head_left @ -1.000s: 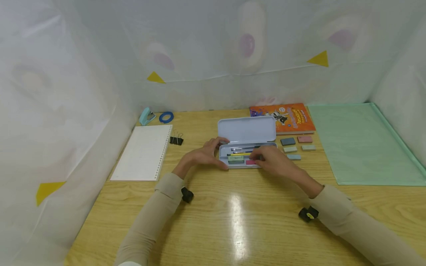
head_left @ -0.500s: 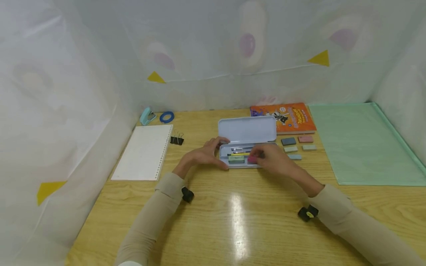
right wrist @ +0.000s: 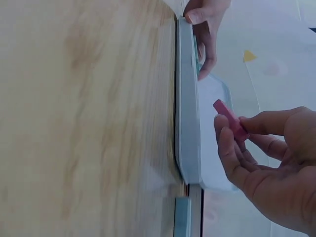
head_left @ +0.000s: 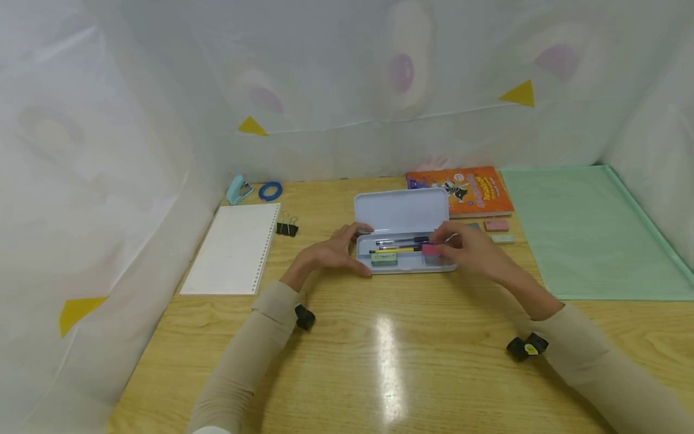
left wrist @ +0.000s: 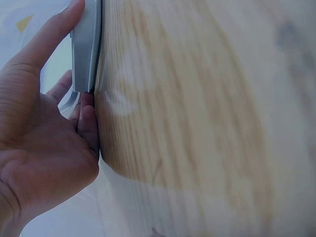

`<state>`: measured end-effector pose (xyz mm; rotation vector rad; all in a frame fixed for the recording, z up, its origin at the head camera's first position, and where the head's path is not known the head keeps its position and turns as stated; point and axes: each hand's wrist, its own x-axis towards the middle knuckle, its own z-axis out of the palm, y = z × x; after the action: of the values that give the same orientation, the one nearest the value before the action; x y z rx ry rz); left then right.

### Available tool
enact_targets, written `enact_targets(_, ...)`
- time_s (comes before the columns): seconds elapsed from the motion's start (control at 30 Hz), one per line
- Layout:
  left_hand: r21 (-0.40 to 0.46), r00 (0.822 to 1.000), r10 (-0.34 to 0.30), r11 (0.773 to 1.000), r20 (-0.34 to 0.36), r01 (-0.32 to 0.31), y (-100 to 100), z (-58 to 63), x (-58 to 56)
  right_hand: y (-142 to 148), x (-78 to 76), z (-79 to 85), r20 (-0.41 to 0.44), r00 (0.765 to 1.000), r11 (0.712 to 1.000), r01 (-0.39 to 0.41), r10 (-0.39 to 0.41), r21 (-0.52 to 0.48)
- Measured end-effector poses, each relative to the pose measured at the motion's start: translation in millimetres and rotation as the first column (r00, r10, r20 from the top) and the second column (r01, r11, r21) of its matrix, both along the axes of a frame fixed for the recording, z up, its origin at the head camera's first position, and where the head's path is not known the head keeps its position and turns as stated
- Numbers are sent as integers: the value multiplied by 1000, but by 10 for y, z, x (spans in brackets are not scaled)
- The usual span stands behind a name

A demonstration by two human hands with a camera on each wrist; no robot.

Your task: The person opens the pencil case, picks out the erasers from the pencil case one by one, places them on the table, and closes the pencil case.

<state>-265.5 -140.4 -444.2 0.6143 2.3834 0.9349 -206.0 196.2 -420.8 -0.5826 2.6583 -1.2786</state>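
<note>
A pale blue pencil case lies on the table with its lid raised. Inside are pens, a yellow pencil and a green eraser at the left. My left hand holds the case's left end, thumb at the front and fingers toward the back, as the left wrist view also shows. Between thumb and fingers, my right hand pinches a pink eraser. In the right wrist view the eraser is tilted and raised above the case's rim, near the right end.
Right of the case lie a reddish eraser and a pale one, others partly hidden by the right hand. Behind is an orange book; farther right, a green sheet. Leftward: notebook, binder clip, stapler, blue ring.
The right hand has lifted the pink eraser from inside the case and carried it to the right, uncovering the pens' dark ends. My left hand stays at the case's left end.
</note>
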Motion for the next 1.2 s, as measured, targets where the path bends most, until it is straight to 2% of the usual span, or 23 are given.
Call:
enact_targets(0.2,-4,1000,-2,1000,-3,2,-6,-12,-15,259,8,5,-3,999,997,48,-48,-64)
enact_targets(0.4,-2,1000,1,1000,-5,-1,-7,-4,-17,543,45,34,77,994,991,82,-74,-108)
enact_targets(0.47,2,1000,1,1000,-2,-1,-7,-4,-14,634,60,26,80,993,989,92,-83,-112)
enact_targets(0.6,7,1000,-1,1000,5,1,-6,-7,-7,819,90,-8,52,988,986,148,-145,-70)
enact_targets(0.8,2,1000,-7,1000,-1,7,-2,2,-2,1087,143,-54,71,970,972,234,-233,-18)
enact_targets(1.0,-8,1000,-9,1000,-9,9,-4,4,-4,1290,191,-104,24,971,970,238,-239,41)
enact_targets(1.2,-10,1000,-11,1000,-11,11,-4,0,-1,1336,204,-123,18,971,968,238,-240,79)
